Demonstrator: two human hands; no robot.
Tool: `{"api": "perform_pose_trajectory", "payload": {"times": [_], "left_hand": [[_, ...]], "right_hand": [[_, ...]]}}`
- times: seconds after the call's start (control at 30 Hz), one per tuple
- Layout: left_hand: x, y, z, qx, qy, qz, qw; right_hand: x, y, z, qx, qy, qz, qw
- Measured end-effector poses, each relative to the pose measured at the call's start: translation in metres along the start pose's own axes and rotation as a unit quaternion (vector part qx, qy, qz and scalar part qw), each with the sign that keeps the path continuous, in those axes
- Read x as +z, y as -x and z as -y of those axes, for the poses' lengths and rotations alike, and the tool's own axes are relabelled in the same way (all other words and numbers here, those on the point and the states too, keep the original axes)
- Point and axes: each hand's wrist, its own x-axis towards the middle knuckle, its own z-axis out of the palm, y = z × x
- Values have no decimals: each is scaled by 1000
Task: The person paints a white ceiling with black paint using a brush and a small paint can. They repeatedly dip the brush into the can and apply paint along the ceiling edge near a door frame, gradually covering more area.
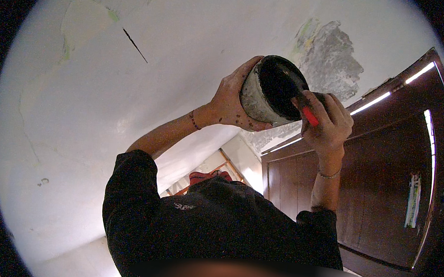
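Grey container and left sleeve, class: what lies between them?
The left hand, holding the grey container, then the bare left forearm with a beaded bracelet; the head view shows this.

Upper garment: black, finely ribbed in texture, with a small pale emblem on the front. The left sleeve and right sleeve both end near the elbow. A bracelet of small dark-red beads encircles the left wrist; a thin, light-toned band encircles the right. Dark flecks mark the left hand. The red patterned item beyond the hem is possibly clothing.
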Motion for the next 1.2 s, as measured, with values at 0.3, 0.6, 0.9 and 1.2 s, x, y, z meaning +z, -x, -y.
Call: {"api": "perform_pose_trajectory", "payload": {"times": [0.3,0.6,0.9,1.2], "left_hand": [[6,15,-22,39,-34,22,998],[-5,14,-2,34,44,72,996],[-11,17,13,41,74,95,992],[-15,17,23,16,93,70,993]], "right_hand": [[-42,28,6,16,-19,106,994],[-51,29,2,196,-278,33,940],[-30,21,8,173,-180,5,968],[5,4,15,51,-32,-14,998]]}}
